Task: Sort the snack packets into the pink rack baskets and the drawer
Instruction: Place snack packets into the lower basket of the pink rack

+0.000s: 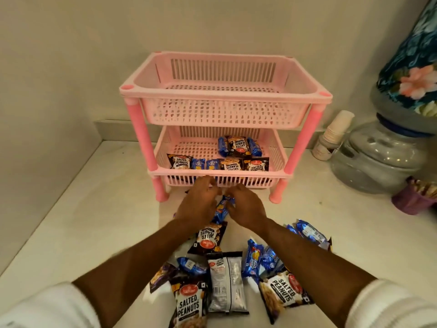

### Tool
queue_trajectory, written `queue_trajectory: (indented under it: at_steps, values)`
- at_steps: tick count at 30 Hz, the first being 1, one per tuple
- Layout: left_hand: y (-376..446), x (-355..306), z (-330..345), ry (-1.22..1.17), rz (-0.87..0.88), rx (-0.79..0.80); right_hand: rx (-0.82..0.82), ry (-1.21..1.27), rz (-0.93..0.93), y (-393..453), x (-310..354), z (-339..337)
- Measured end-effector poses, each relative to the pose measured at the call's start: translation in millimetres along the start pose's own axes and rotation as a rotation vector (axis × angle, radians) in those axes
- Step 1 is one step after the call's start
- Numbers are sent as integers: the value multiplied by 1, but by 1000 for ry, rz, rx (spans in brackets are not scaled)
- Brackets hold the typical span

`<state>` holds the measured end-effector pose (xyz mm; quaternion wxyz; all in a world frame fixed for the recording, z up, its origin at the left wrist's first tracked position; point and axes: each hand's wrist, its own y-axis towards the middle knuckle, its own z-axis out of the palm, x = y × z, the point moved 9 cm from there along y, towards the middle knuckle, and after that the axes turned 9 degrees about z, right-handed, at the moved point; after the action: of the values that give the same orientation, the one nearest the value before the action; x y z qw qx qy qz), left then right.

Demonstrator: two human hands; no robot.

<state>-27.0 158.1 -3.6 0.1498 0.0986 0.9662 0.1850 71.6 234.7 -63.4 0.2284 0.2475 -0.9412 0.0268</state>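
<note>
Head view looks down over both forearms at a pale table [78,233] with a two-tier pink slotted plastic rack [220,129] standing just beyond the hands. Both hands meet close together in front of the rack's lower rim: the left hand [198,204] and the right hand [246,209] have their fingers curled around a small blue foil biscuit packet [223,209] held between them, though blur at the fingertips makes it hard to say which hand really carries it, so I judge it a shared hold. Directly beyond the hands, the lower pink basket [276,150] already holds a front row of black salted-peanut packets and blue biscuit packets, plus a small cluster further back. Above that, the upper pink basket [224,110] shows only its slotted floor. Behind the hands, toward the person, a loose heap remains on the table: a black salted-peanut packet [208,237] just under the left wrist, a silver-backed packet [227,280] lying face down, more blue packets [307,230] off to the right of the right forearm, and further peanut packets nearest the white sleeves. No drawer is in sight. By my reckoning the sorting is under halfway: one basket partly filled, the top one untouched, the drawer share not begun.
</note>
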Motion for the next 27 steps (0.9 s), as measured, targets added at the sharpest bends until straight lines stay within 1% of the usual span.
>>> queue_trajectory:
  at_steps: [2, 6, 7, 10, 15, 17, 19, 24, 27]
  values:
    - [-16, -3, 15, 4, -18, 81, 41, -18, 30, -2, -3, 16]
    - [-54, -2, 51, -128, -189, 323, 269, -110, 60, -8, -9, 56]
    - [-61, -3, 57, -119, -212, 358, 286, -109, 65, -8, -10, 60]
    - [-71, -3, 65, -30, -296, 397, 277, -56, 109, -7, -14, 62]
    - [-72, -1, 70, 202, -382, 537, 305, -2, 129, -11, -21, 59]
    - [-74, 0, 71, 189, -426, 540, 287, 4, 144, -12, -29, 54]
    - [-75, 0, 73, 140, -469, 530, 277, -28, 122, -14, -32, 50]
    - [-75, 2, 79, 96, -496, 525, 308, -99, 69, -29, -34, 50]
    - [-71, 5, 75, 41, -479, 443, 301, -73, 58, -32, -34, 43]
